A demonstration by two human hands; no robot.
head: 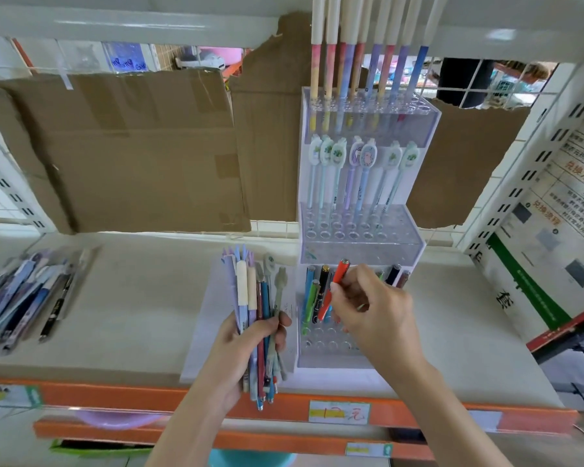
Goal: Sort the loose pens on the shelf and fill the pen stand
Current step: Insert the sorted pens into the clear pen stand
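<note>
A clear three-tier acrylic pen stand (418, 244) stands on the shelf. Its top tier holds tall pastel pens, the middle tier cartoon-topped pens, the bottom tier several green, blue and black pens. My right hand (375, 315) pinches a red pen (334, 288), tilted over the holes of the bottom tier. My left hand (246, 345) grips a bundle of mixed pens (257, 311) upright, just left of the stand. A pile of loose pens (24, 298) lies at the shelf's far left.
The shelf (132, 315) is white with an orange front edge (169, 396) carrying price labels. Brown cardboard (132, 146) lines the back wall. A printed notice (553, 230) hangs on the right upright. A lower orange shelf edge (115, 433) sits beneath.
</note>
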